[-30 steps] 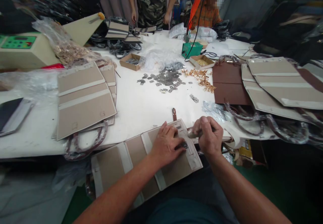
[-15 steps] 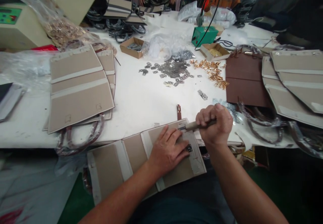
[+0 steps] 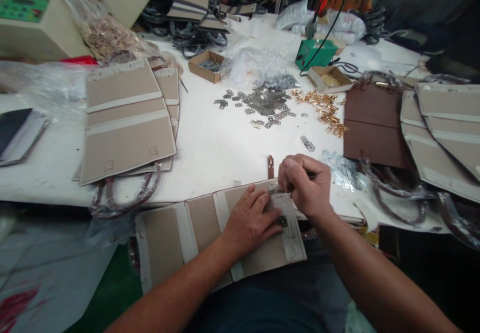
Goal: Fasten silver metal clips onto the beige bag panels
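Technician: Right hand (image 3: 308, 183) has shifted inward, closer to the far corner of the beige panel (image 3: 204, 220), compared with the earlier frame. Left hand (image 3: 246, 220) remains on the panel.

Inspector: State the grip of each.

Technician: Right: closed in a fist around a tool (image 3: 311, 175), largely hidden by the fingers. Left: palm down, fingers spread, fingertips beside a dark metal plate (image 3: 284, 221); nothing is enclosed.

Inspector: Panel location, and reason?

Technician: Slanted along the near edge of the table (image 3: 210, 143), over the lap. Spread fingers probably brace it against the tool. Beyond its far edge, a brown strap (image 3: 270, 168) projects, presumably kept clear.

Inspector: And the loose plates (image 3: 266, 102)?

Technician: Piled beside gold fittings (image 3: 326, 110), likely for easy reach.
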A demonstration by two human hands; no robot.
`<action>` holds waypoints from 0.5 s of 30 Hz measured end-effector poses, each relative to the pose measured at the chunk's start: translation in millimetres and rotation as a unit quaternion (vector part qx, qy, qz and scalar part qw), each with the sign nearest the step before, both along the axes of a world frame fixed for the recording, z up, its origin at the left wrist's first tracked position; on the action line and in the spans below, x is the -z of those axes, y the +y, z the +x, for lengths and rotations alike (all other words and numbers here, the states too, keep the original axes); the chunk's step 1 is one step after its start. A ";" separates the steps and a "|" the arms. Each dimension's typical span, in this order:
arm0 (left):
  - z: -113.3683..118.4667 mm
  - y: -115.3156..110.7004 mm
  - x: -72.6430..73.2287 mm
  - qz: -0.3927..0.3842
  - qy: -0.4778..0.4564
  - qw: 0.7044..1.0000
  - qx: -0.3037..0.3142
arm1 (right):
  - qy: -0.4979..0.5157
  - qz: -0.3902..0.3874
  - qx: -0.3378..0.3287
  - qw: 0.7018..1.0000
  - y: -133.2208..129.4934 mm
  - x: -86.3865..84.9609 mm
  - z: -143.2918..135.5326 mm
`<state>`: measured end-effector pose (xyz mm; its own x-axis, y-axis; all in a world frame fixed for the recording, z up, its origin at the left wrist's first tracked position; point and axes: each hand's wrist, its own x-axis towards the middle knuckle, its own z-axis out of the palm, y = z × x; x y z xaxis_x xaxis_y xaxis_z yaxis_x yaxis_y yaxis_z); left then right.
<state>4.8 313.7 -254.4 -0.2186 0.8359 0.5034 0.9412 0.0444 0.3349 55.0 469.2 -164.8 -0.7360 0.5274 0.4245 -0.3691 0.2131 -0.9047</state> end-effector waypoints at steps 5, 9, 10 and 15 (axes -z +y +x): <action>0.9 -0.6 1.8 0.000 0.005 1.000 0.008 | 0.043 0.014 0.003 0.999 2.2 2.9 3.8; 1.3 -1.8 -0.4 -0.020 0.002 1.000 0.003 | 0.017 0.028 0.000 0.999 -1.0 12.9 7.7; 2.1 -2.6 -0.9 -0.020 0.005 1.000 -0.003 | 0.024 0.028 -0.001 0.999 -1.9 12.2 8.7; 11.9 -6.5 4.0 0.006 0.001 0.997 -0.079 | 0.053 0.065 -0.025 0.996 -17.5 -1.5 9.7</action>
<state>16.7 307.2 -258.4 -0.3458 0.7848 0.5142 0.9236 0.1879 0.3342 64.7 451.6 -163.4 -0.7077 0.4265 0.5633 -0.4742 0.3044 -0.8261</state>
